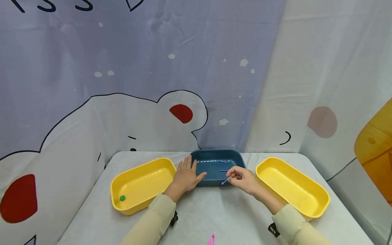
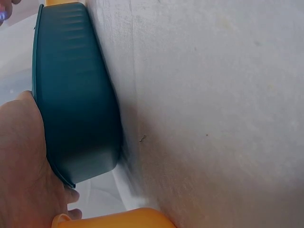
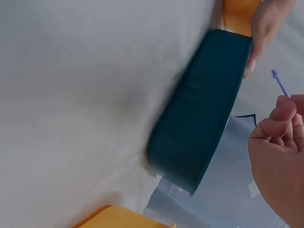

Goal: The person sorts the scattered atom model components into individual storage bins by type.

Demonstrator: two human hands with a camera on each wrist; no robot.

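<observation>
A dark teal tray (image 1: 211, 183) stands at the back middle of the table. My left hand (image 1: 185, 176) lies over its left rim with the fingers straight and spread. Above the tray's front right part, my right hand (image 1: 243, 180) pinches a thin purple stick with a small knobbed end (image 3: 280, 84) between thumb and fingertips. Inside the tray lie two similar purple sticks, one farther back (image 1: 222, 161) and one nearer the right hand (image 1: 224, 170). In the left wrist view, the tray's outer wall (image 2: 76, 95) hides most of the left fingers.
A yellow tray (image 1: 134, 204) stands at the left with a small green ring-like piece (image 1: 122, 197) inside. Another yellow tray (image 1: 294, 190) stands at the right, beside the right forearm. A pink piece (image 1: 211, 240) lies near the front edge of view. A printed cloth hangs behind the table.
</observation>
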